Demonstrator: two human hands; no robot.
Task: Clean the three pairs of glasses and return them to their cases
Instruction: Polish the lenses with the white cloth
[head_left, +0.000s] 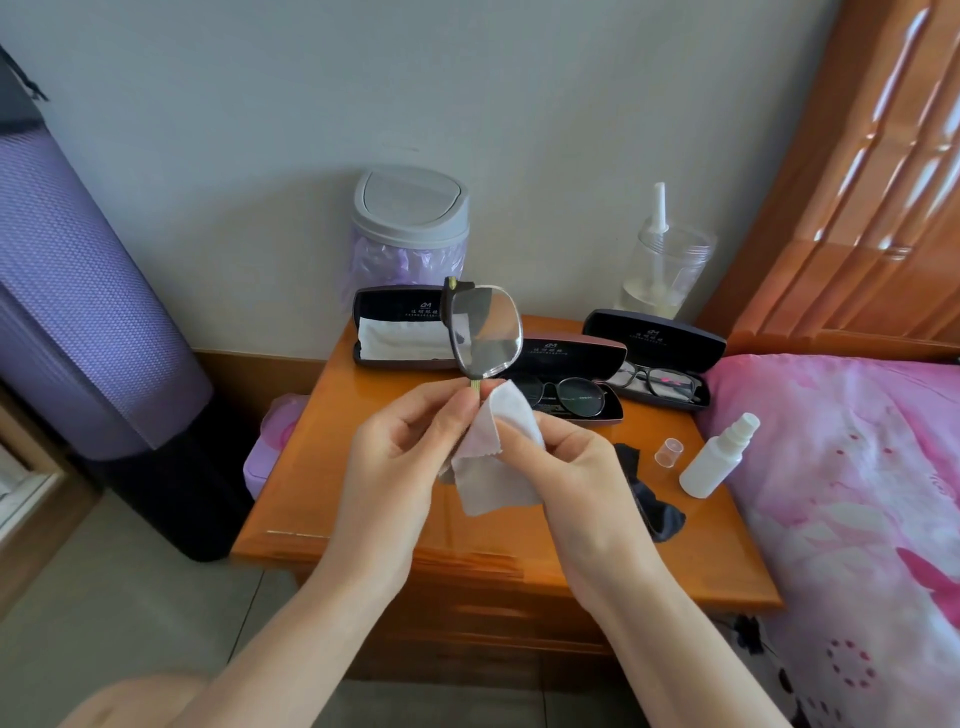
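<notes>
Print sat on the dark inner lids of the three open cases on the nightstand (322, 467). Left case (400, 309), at ten o'clock on the top: a pale monogram was there, two short lines of characters under it, too small to read. Middle case (576, 356), at twelve o'clock: same pale mark, one fine line beneath, again unreadable. Right case (670, 338), at one o'clock: mark and lines once more, tilted with the lid and blurred. The monogram looked like two joined letters, and which letters could not be told.
</notes>
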